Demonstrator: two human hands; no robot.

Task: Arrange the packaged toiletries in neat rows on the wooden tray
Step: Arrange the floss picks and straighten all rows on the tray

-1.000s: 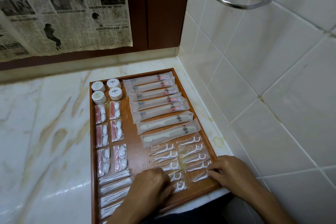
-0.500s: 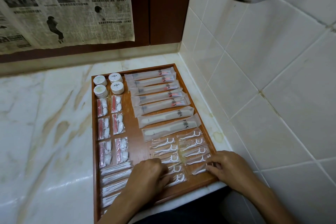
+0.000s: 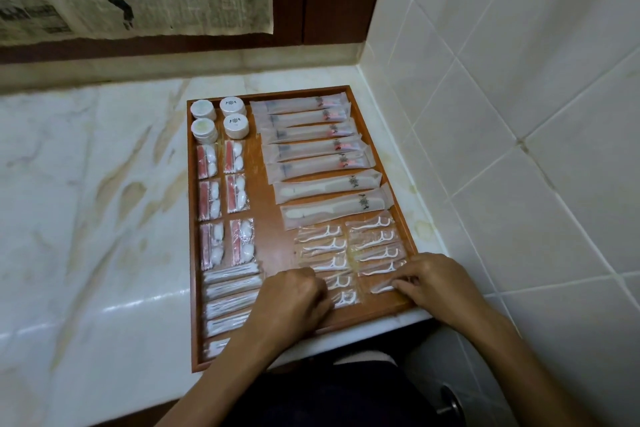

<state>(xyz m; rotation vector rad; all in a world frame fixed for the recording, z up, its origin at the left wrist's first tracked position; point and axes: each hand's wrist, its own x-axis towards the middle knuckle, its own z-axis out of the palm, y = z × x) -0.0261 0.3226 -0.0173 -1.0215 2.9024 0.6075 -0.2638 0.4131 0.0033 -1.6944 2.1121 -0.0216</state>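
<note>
On a marble bench (image 3: 86,204) in a tiled corner, both hands, left (image 3: 294,298) and right (image 3: 433,284), pinch floss-pick packets (image 3: 375,255) at the wooden tray's (image 3: 192,288) near edge.

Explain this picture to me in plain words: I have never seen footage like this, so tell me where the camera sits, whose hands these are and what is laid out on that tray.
There is no machine here. A person wears a camera on the head, so the view looks down over their own arms. A wooden tray sits on a marble counter in a tiled corner. On it lie rows of packaged toiletries: round white tubs, long toothbrush packets, two comb packets, red-and-white sachets, cotton swab packets and two columns of floss picks. The left hand rests curled on the left floss column. The right hand pinches the nearest floss pick packet of the right column in its grip, apparently straightening it.
</note>
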